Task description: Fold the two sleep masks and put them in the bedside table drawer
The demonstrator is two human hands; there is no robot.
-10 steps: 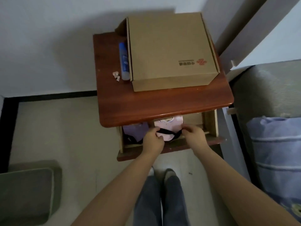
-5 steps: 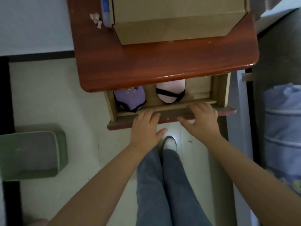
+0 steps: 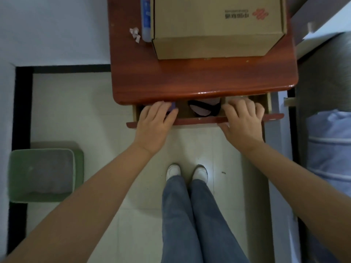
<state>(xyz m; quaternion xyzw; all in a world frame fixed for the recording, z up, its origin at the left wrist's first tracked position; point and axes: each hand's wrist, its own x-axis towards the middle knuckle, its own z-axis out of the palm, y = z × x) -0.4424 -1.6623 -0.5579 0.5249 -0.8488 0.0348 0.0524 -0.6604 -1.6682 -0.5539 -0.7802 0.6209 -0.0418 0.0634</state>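
The bedside table (image 3: 190, 82) has its drawer (image 3: 199, 120) pulled out only a short way. Inside, a pink sleep mask (image 3: 204, 110) with a black strap lies in the middle gap. A sliver of the purple sleep mask (image 3: 172, 106) shows beside my left hand (image 3: 154, 126), which covers the rest of it. My left hand rests on the drawer front with its fingers laid over the top edge. My right hand (image 3: 243, 123) presses on the drawer front's right part, fingers over the rim, thumb against the front face.
A cardboard box (image 3: 218, 25) fills most of the tabletop, with a blue tube (image 3: 146, 19) and a paper scrap (image 3: 135, 34) at its left. A green bin (image 3: 43, 175) stands on the floor to the left. Blue striped bedding (image 3: 330, 149) lies on the right.
Both hands let go of the pink mask, moved to the drawer front and pushed it inward; the drawer now shows much less of its inside.
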